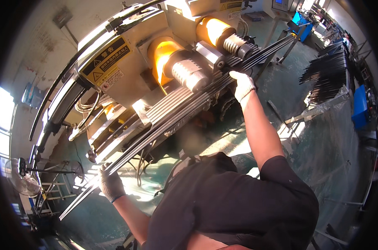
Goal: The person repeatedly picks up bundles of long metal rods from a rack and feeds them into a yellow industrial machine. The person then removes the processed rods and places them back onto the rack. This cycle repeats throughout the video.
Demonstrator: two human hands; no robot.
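A bundle of long, thin metal rods (155, 132) runs slantwise along the front of a cream-coloured machine (145, 31). My left hand (111, 183), in a light knitted glove, is closed around the bundle toward its near left end. Farther along, my gloved right hand (243, 86) grips the rods beside the machine, with its lower fingers hidden from view. Just behind the bundle, two ridged steel rollers (189, 74) stick out from yellow collars (160, 54). Rod ends project past my left hand over the floor, and the far part extends beyond my right hand.
A standing fan (24, 177) is at the left. On the right, dark rods (324, 75) are piled on a rack, near a blue bin (359, 107). Dark cables (140, 166) hang below the machine, and a metal leg frame (289, 48) stands at the far end.
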